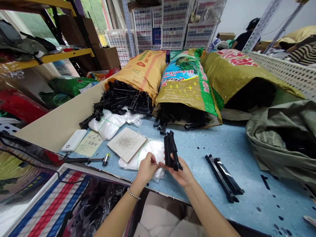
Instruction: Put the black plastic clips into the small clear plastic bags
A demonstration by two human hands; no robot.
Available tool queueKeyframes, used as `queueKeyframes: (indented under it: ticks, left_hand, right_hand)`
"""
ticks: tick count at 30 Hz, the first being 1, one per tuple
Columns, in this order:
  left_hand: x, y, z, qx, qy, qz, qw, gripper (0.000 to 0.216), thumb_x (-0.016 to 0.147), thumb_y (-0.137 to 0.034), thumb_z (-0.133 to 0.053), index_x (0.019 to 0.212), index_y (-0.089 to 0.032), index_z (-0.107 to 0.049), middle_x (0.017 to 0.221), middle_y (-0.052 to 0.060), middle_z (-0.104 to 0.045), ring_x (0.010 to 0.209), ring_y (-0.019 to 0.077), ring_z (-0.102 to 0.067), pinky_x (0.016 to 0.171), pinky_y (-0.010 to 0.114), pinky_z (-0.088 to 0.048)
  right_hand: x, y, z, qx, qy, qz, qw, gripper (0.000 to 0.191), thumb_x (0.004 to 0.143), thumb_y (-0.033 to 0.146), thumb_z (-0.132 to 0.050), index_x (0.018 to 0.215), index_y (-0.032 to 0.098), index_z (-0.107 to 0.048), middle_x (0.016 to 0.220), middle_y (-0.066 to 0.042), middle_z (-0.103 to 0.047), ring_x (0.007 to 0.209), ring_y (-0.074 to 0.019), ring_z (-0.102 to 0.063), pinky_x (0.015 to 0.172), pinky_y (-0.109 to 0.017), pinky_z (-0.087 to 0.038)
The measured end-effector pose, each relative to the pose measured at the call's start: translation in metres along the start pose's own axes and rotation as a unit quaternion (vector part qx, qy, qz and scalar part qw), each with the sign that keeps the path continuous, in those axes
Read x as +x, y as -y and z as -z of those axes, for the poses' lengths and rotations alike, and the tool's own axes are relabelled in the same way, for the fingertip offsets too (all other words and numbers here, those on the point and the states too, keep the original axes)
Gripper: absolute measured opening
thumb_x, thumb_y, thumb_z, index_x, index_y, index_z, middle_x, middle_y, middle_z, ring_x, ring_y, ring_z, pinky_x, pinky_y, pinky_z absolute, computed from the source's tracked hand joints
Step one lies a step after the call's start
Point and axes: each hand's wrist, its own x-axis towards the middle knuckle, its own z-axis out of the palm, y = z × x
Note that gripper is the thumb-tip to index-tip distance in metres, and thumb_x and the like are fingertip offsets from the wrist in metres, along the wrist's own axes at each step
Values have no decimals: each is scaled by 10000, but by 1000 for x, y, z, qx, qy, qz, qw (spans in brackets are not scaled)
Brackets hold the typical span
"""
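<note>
My right hand [182,173] holds a long black plastic part [171,150] upright over the blue table [222,144], fingers wrapped under its lower end. My left hand [147,168] is closed in a pinch right beside that lower end, over a clear plastic bag [150,151]; what it pinches is too small to make out. Two more black parts [223,177] lie flat on the table to the right of my hands.
Woven sacks [187,85] spilling black parts [118,98] lie at the back. A board with small pieces [127,143], white bags [108,125], a power bank [74,140], a paper note [89,143] and a hammer [98,160] sit left. An olive sack [283,138] is right. A person [247,34] works far back.
</note>
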Motion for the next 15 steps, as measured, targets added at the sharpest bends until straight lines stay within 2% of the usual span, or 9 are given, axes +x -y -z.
queueKeyframes:
  ticks: [2, 4, 6, 8, 10, 12, 14, 15]
  left_hand:
    - [-4, -6, 8, 23, 10, -18, 1000, 137, 721, -127, -570, 703, -197, -453, 630, -52, -526, 586, 114, -520, 569, 215, -398]
    - [-10, -15, 22, 48, 13, -42, 998, 141, 749, -58, -498, 692, -186, -496, 733, 0, -589, 722, 149, -561, 687, 262, -441]
    - [-16, -24, 38, 138, 3, -69, 988, 220, 761, 2, -432, 682, -169, -547, 886, 76, -631, 895, 208, -566, 814, 343, -446]
    - [-19, -30, 49, 275, -2, -91, 957, 269, 771, 24, -405, 725, -146, -609, 989, 138, -637, 988, 266, -553, 852, 411, -450]
    - [-18, -30, 53, 363, 0, -109, 925, 321, 780, 27, -402, 895, -129, -658, 1079, 157, -631, 1012, 280, -569, 843, 419, -481]
    - [-12, -22, 51, 339, 8, -127, 932, 423, 784, 24, -410, 1108, -140, -625, 1181, 139, -603, 1057, 255, -581, 880, 391, -498]
    - [-5, -10, 46, 264, 20, -141, 954, 509, 779, 7, -430, 1240, -165, -558, 1258, 115, -565, 1113, 224, -574, 943, 357, -488]
    - [-3, -4, 43, 222, 27, -144, 964, 539, 772, -1, -438, 1273, -176, -535, 1280, 106, -549, 1131, 213, -568, 963, 344, -481]
  right_hand:
    - [4, -1, -1, -15, -13, -1, 1000, 296, 658, 351, -818, 843, 156, -695, 782, -26, -668, 703, -152, -602, 826, -401, -515]
    - [6, -3, -2, -30, -25, -5, 999, 290, 645, 362, -823, 803, 157, -691, 748, -17, -655, 685, -148, -598, 776, -361, -522]
    - [8, -4, -5, -41, -34, -6, 999, 288, 637, 366, -824, 773, 153, -687, 731, -14, -645, 667, -142, -591, 726, -325, -521]
    - [5, -3, -7, -52, -43, 2, 998, 287, 629, 366, -827, 752, 151, -682, 721, -6, -636, 653, -131, -580, 693, -291, -512]
    - [-3, 0, -7, -49, -48, 11, 998, 273, 642, 352, -823, 759, 153, -678, 712, 8, -623, 650, -118, -568, 684, -267, -507]
    - [-19, 2, -1, -19, -22, -28, 999, 283, 694, 360, -792, 852, 153, -683, 725, 6, -618, 641, -107, -557, 645, -242, -504]
    - [-38, 1, 9, 37, 49, -132, 989, 361, 759, 389, -741, 995, 126, -666, 732, -5, -607, 578, -78, -516, 557, -199, -482]
    - [-47, -1, 15, 68, 89, -194, 975, 404, 786, 404, -715, 1051, 106, -646, 720, -4, -593, 535, -57, -477, 511, -170, -458]
